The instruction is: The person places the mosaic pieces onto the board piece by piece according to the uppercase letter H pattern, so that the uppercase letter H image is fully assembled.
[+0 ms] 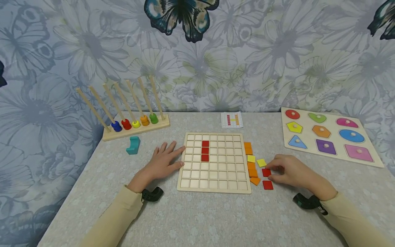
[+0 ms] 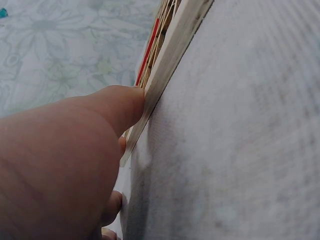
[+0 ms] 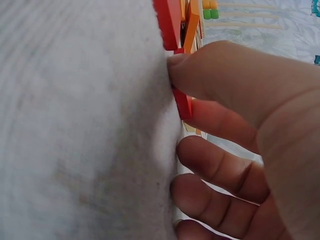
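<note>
The left hand (image 1: 165, 161) lies with its fingers spread, grasping nothing, thumb and a fingertip touching the side of the wooden grid board (image 1: 213, 191) on the counter (image 1: 197, 219). Three red squares (image 1: 205, 151) sit in the board's third column from the left, in rows two to four. Right of the board, the right hand (image 1: 290, 171) pinches a red tile (image 1: 265, 172) between thumb and finger, with another red tile (image 1: 267, 185) just nearer. Orange tiles (image 1: 253, 173) lie along the board's right edge.
</note>
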Demonstrator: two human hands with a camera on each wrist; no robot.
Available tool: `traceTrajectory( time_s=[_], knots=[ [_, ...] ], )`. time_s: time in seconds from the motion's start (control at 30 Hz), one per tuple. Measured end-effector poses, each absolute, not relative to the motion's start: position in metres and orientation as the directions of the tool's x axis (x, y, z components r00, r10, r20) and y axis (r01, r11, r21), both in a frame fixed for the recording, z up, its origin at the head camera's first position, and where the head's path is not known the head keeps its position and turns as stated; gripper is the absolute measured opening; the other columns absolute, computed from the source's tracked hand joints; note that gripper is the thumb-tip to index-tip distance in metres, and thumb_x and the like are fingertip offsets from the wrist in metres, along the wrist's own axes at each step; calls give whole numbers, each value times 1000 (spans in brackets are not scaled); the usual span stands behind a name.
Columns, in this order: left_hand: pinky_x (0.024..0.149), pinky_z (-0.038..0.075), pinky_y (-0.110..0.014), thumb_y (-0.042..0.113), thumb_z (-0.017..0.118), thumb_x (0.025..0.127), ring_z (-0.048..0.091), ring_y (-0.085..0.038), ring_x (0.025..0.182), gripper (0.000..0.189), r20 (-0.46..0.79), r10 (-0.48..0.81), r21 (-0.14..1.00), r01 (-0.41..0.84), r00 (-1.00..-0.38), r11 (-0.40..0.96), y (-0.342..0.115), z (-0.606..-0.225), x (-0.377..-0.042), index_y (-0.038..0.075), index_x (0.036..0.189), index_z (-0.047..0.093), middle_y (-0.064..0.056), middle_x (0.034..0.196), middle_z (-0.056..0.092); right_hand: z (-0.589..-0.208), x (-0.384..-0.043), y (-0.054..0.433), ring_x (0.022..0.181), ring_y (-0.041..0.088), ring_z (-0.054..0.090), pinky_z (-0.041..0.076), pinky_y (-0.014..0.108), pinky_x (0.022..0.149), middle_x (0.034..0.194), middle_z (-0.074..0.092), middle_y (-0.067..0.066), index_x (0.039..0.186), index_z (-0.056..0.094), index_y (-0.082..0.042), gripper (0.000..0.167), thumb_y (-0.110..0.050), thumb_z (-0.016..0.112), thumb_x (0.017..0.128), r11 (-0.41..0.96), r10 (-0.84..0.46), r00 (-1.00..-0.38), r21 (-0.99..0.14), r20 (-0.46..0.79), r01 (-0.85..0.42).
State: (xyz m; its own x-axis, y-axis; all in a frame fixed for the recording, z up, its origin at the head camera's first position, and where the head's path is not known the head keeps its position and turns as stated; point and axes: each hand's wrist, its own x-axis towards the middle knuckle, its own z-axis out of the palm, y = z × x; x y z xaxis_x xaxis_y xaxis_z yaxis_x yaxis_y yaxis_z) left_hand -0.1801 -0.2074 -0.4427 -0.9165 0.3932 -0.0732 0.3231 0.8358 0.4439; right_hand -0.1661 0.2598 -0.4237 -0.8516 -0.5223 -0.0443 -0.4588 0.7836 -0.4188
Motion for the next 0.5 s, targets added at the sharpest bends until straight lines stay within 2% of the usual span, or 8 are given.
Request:
traceTrajectory(
  time_s=[0.3,0.5],
  knots=[
    [117,6,-78,37,59,103,6,-56,154,63,-72,389,444,319,-919,837,-208,-442,-179,17,159,39,-25,168,20,-422,-166,259,72,3,46,42,19,61,83,62,-13,108,80,-16,27,-25,85,82,778,-525,-850,-430,-43,-458],
    [117,6,-78,38,58,104,6,-56,154,63,-79,387,442,316,-919,840,-207,-443,-180,18,160,38,-25,168,20,-419,-167,260,76,4,52,50,20,67,89,69,-10,106,80,-13,26,-21,85,82,781,-520,-853,-428,-42,-455]
  ],
)
